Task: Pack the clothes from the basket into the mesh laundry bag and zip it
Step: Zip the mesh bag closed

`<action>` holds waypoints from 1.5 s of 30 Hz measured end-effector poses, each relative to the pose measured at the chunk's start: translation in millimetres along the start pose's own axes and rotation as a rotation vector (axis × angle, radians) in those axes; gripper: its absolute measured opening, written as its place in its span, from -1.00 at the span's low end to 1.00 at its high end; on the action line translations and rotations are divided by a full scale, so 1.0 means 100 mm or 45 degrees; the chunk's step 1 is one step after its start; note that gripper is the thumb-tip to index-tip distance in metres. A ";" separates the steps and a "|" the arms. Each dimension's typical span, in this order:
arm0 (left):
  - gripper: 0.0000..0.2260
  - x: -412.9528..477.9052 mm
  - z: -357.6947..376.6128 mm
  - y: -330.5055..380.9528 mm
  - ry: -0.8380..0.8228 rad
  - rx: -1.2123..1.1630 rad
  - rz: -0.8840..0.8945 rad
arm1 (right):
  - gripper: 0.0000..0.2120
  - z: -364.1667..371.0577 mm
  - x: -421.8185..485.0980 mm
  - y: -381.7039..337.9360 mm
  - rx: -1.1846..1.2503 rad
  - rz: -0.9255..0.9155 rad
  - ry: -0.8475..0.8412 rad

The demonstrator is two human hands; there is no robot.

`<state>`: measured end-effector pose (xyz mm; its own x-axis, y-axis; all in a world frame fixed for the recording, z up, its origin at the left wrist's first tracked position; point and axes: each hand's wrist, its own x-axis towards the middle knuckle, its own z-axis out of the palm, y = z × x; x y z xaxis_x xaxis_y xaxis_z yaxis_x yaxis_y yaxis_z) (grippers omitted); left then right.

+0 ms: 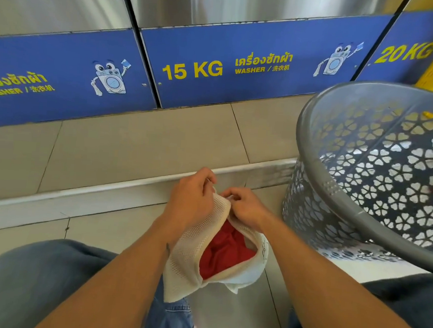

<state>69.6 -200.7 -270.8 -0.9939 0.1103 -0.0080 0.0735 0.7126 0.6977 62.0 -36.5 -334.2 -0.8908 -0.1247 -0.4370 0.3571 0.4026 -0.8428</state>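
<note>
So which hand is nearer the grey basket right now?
The right. The right hand pinches the far end of the mesh bag on the side facing the basket; the left hand grips the same end, farther from it.

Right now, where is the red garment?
In the head view, the red garment sits inside the open mesh bag, low centre, between the forearms, left of the grey basket.

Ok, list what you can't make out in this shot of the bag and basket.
- Basket floor, head view: cut off by the right edge; whether any clothes remain is unclear.
- Zip on the bag: hidden under the left hand and right hand at the far end of the mouth.
- Below the red cloth: the bag's mesh hides what else is inside.
</note>
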 end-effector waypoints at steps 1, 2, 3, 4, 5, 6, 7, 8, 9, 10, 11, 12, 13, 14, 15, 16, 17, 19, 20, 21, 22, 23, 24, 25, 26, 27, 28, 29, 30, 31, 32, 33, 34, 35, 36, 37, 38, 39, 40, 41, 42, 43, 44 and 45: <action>-0.86 -0.01 -0.01 0.00 0.015 -0.001 -0.006 | -0.78 0.00 -0.03 0.00 -0.011 0.002 0.024; -0.87 -0.02 -0.01 0.01 0.025 0.012 -0.014 | -0.79 0.01 -0.05 0.00 -0.028 -0.001 0.049; -0.89 -0.03 -0.02 0.01 0.031 0.037 -0.024 | -0.80 0.03 -0.08 0.00 -0.039 -0.003 0.073; -0.91 -0.03 -0.01 0.01 0.031 0.083 -0.036 | -0.80 0.05 -0.11 0.00 -0.041 -0.003 0.097; -0.93 -0.04 -0.01 0.00 0.018 0.146 -0.051 | -0.78 0.06 -0.15 -0.01 -0.025 -0.007 0.125; -0.93 -0.04 0.00 -0.01 -0.009 0.220 -0.064 | -0.77 0.08 -0.19 -0.01 0.014 -0.013 0.152; -0.93 -0.05 0.00 -0.02 -0.045 0.296 -0.068 | -0.77 0.09 -0.23 -0.01 0.072 -0.018 0.174; -0.92 -0.05 0.00 -0.03 -0.083 0.381 -0.054 | -0.78 0.10 -0.28 -0.02 0.147 -0.017 0.190; -0.91 -0.06 0.01 -0.04 -0.116 0.465 -0.025 | -0.79 0.12 -0.34 -0.04 0.197 -0.014 0.205; -0.89 -0.08 0.03 -0.05 -0.150 0.539 0.014 | -0.82 0.13 -0.40 -0.05 0.211 -0.017 0.229; -0.86 -0.09 0.05 -0.06 -0.183 0.594 0.060 | -0.83 0.14 -0.44 -0.04 0.196 -0.028 0.259; -0.84 -0.11 0.08 -0.07 -0.217 0.626 0.103 | -0.85 0.15 -0.47 -0.03 0.186 -0.035 0.278; -0.82 -0.12 0.11 -0.07 -0.253 0.635 0.136 | -0.85 0.15 -0.50 -0.02 0.180 -0.038 0.288; -0.79 -0.13 0.12 -0.06 -0.300 0.625 0.156 | -0.86 0.14 -0.53 -0.02 0.173 -0.037 0.293; -0.76 -0.14 0.13 -0.05 -0.349 0.595 0.169 | -0.87 0.12 -0.55 -0.01 0.167 -0.030 0.306; -0.74 -0.15 0.14 -0.04 -0.405 0.548 0.165 | -0.89 0.11 -0.57 -0.02 0.155 -0.020 0.320; -0.72 -0.17 0.13 -0.03 -0.462 0.498 0.152 | -0.88 0.09 -0.59 -0.01 0.140 -0.019 0.331; -0.69 -0.19 0.13 0.00 -0.547 0.460 0.124 | -0.83 0.08 -0.62 -0.01 0.124 -0.023 0.339; -0.69 -0.20 0.14 0.02 -0.564 0.482 0.120 | -0.81 0.08 -0.64 -0.01 0.116 -0.023 0.338; -0.69 -0.21 0.14 0.03 -0.560 0.519 0.127 | -0.79 0.08 -0.64 -0.01 0.111 -0.015 0.336; -0.71 -0.21 0.16 0.02 -0.542 0.554 0.138 | -0.80 0.08 -0.65 -0.01 0.116 -0.007 0.329; -0.73 -0.21 0.17 0.02 -0.517 0.572 0.147 | -0.81 0.09 -0.66 -0.02 0.116 -0.001 0.323; -0.76 -0.20 0.17 0.00 -0.499 0.577 0.148 | -0.83 0.10 -0.66 -0.02 0.110 0.000 0.319; -0.78 -0.20 0.18 -0.02 -0.481 0.578 0.153 | -0.84 0.11 -0.66 -0.02 0.099 -0.001 0.315; -0.81 -0.20 0.18 -0.04 -0.467 0.581 0.163 | -0.83 0.12 -0.66 -0.03 0.087 -0.002 0.313; -0.82 -0.20 0.18 -0.06 -0.451 0.585 0.179 | -0.82 0.13 -0.66 -0.03 0.066 -0.007 0.310; -0.83 -0.19 0.18 -0.07 -0.434 0.593 0.192 | -0.80 0.14 -0.66 -0.03 0.042 -0.010 0.309; -0.83 -0.19 0.17 -0.08 -0.413 0.600 0.199 | -0.78 0.15 -0.67 -0.04 0.016 -0.011 0.313; -0.83 -0.17 0.16 -0.09 -0.387 0.604 0.196 | -0.77 0.16 -0.68 -0.05 -0.005 -0.010 0.322; -0.83 -0.15 0.15 -0.10 -0.346 0.605 0.186 | -0.77 0.16 -0.69 -0.05 -0.021 -0.005 0.335; -0.81 -0.13 0.13 -0.13 -0.296 0.608 0.165 | -0.77 0.15 -0.69 -0.05 -0.029 -0.003 0.348; -0.80 -0.10 0.11 -0.16 -0.244 0.608 0.131 | -0.77 0.14 -0.69 -0.06 -0.034 0.000 0.362; -0.79 -0.08 0.09 -0.19 -0.197 0.602 0.084 | -0.77 0.12 -0.69 -0.06 -0.036 0.000 0.371; -0.78 -0.06 0.07 -0.22 -0.152 0.593 0.038 | -0.77 0.11 -0.69 -0.07 -0.034 0.001 0.371; -0.78 -0.05 0.05 -0.25 -0.120 0.588 -0.008 | -0.77 0.10 -0.69 -0.08 -0.032 0.003 0.358; -0.77 -0.03 0.03 -0.27 -0.100 0.587 -0.051 | -0.77 0.10 -0.69 -0.09 -0.033 0.006 0.339; -0.76 -0.02 0.00 -0.30 -0.085 0.582 -0.091 | -0.76 0.10 -0.69 -0.10 -0.037 0.010 0.319; -0.76 -0.01 -0.02 -0.33 -0.064 0.571 -0.129 | -0.76 0.10 -0.70 -0.10 -0.041 0.013 0.299; -0.76 0.00 -0.04 -0.37 -0.038 0.547 -0.170 | -0.76 0.09 -0.70 -0.10 -0.048 0.018 0.283; -0.76 0.01 -0.07 -0.40 -0.007 0.518 -0.213 | -0.77 0.08 -0.71 -0.10 -0.057 0.023 0.269; -0.76 0.02 -0.09 -0.43 0.022 0.494 -0.255 | -0.77 0.06 -0.72 -0.09 -0.068 0.034 0.255; -0.76 0.01 -0.11 -0.46 0.053 0.480 -0.296 | -0.77 0.04 -0.73 -0.08 -0.074 0.045 0.240; -0.76 0.00 -0.12 -0.49 0.078 0.466 -0.349 | -0.77 0.02 -0.75 -0.07 -0.071 0.057 0.227; -0.76 0.00 -0.14 -0.52 0.099 0.451 -0.408 | -0.77 0.00 -0.77 -0.06 -0.060 0.071 0.217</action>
<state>65.0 -247.4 -296.6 -0.9733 -0.1959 -0.1194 -0.2272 0.8959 0.3817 128.0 -29.3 -295.6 -0.9061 0.0527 -0.4197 0.3972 0.4473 -0.8013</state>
